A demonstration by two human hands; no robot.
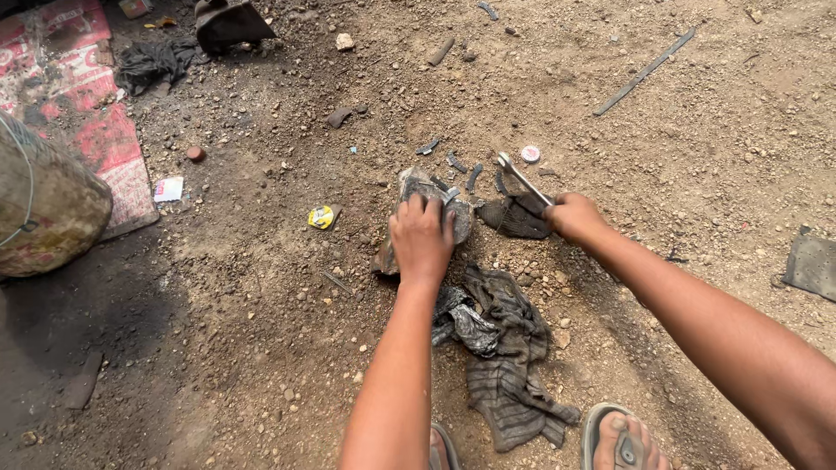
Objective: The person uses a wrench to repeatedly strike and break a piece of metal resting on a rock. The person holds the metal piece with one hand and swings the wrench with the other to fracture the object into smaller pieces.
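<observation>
Dirty striped rag (pixel 509 365) lies crumpled on the dirt ground (pixel 697 174). Up and left of rag: yellow crumpled wrapper (pixel 322 217), white paper scrap (pixel 169 189), red patterned mat (pixel 87 113), big grimy drum-like container (pixel 43 200) at frame edge. Far above rag: round bottle cap (pixel 530 154), long thin dark strip (pixel 644 72), possibly metal. Right of rag, well apart: dark rubber mat piece (pixel 812 264). Black cloth (pixel 155 61) at top left.

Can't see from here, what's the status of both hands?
Left hand pressing down on grimy metal part. Right hand gripping wrench. Dirty rag by the feet.
</observation>
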